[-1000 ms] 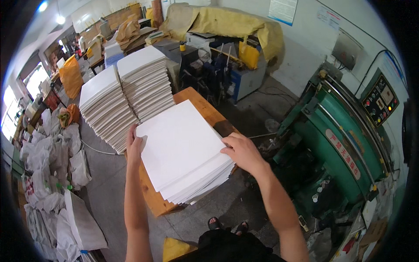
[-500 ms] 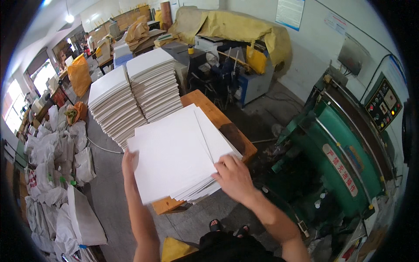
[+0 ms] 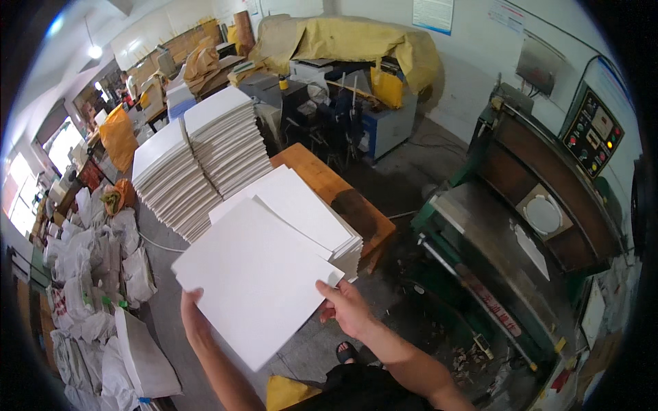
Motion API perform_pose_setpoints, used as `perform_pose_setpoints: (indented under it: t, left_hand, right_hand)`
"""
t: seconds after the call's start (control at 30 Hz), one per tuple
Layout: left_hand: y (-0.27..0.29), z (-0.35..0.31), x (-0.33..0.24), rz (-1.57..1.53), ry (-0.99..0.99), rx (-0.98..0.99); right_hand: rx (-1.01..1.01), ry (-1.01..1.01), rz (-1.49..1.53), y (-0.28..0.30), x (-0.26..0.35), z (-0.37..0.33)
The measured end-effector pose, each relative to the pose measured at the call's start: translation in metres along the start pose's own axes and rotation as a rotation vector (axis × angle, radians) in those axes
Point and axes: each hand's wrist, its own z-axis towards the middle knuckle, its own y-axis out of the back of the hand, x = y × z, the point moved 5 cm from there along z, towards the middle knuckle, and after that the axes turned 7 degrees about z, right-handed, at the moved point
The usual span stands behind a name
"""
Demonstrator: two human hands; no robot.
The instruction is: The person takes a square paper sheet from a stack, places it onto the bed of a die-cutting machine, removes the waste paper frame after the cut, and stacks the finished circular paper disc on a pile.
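Note:
A large white sheet of cardboard (image 3: 257, 284) hangs in front of me, tilted, one corner pointing toward my feet. My left hand (image 3: 192, 308) grips its left edge with the thumb on top. Near the right corner my right hand (image 3: 345, 306) pinches the sheet, thumb above and fingers underneath. Whether it is one sheet or several thin ones cannot be made out. Just beyond it lies a lower stack of white sheets (image 3: 295, 195) on a wooden table (image 3: 312, 171), partly covered by the held sheet.
Tall stacks of white sheets (image 3: 223, 140) rise behind the table. To my right stands a green press machine (image 3: 439, 212) with a round white piece (image 3: 543, 214) on its inner face and a control panel (image 3: 593, 133). White bags (image 3: 75, 274) line the floor at left.
Both hands have drawn the sheet off the stack toward me and turned it. The press's green plate has swung, exposing its brown inner face and grey bed. My view has shifted slightly right.

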Motion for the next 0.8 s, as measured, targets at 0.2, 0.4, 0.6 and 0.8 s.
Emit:
perform_pose_setpoints:
  t: [0.2,0.4,0.6,0.8]
  left_hand:
    - [-0.003,-0.041,0.044,-0.086,-0.009,-0.18]
    - [-0.03,-0.099,0.033,0.246,-0.123,-0.358]
    - [-0.168,-0.184,0.085,0.006,0.105,-0.186]
    - [-0.359,-0.337,0.234,0.11,0.464,0.316]
  right_hand:
    - [0.012,0.04,-0.118,0.014,-0.014,-0.013]
    - [0.149,0.002,-0.044,0.057,0.008,-0.03]
    - [0.057,0.253,-0.082,0.172,0.066,-0.157]
    - [-0.397,0.43,-0.274,0.372,0.131,-0.274]
